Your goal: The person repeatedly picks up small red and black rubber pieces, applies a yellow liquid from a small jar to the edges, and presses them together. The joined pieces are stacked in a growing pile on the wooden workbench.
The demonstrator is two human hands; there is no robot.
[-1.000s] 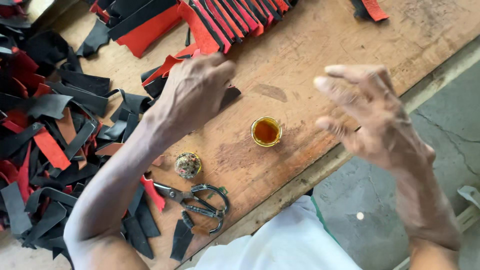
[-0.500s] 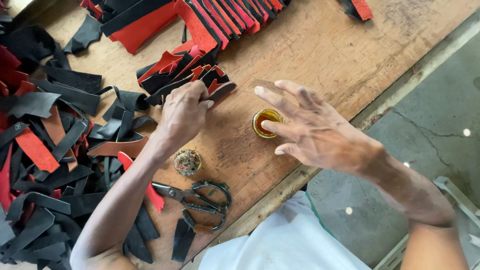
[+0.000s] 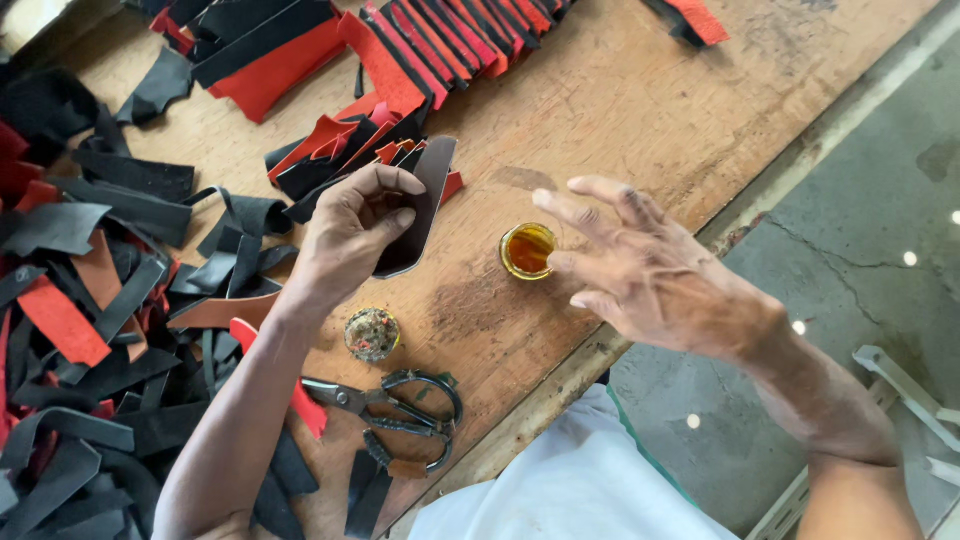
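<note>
My left hand (image 3: 350, 235) grips a dark brown leather strip (image 3: 425, 205), lifted off a stack of red and black cut pieces (image 3: 340, 150) on the wooden table (image 3: 620, 90). My right hand (image 3: 650, 270) hovers with fingers spread just right of a small round tin of amber glue (image 3: 527, 250), holding nothing. The tin stands open on a stained patch of the table.
A round lid crusted with dried glue (image 3: 371, 334) lies below my left hand, with black scissors (image 3: 400, 405) nearer the table's front edge. Loose black and red leather strips (image 3: 90, 300) heap up on the left. A row of red and black pieces (image 3: 450, 30) lines the far side.
My left hand has picked a dark strip off the stack and lifted it. My right hand has swung in from the right to beside the glue tin.
</note>
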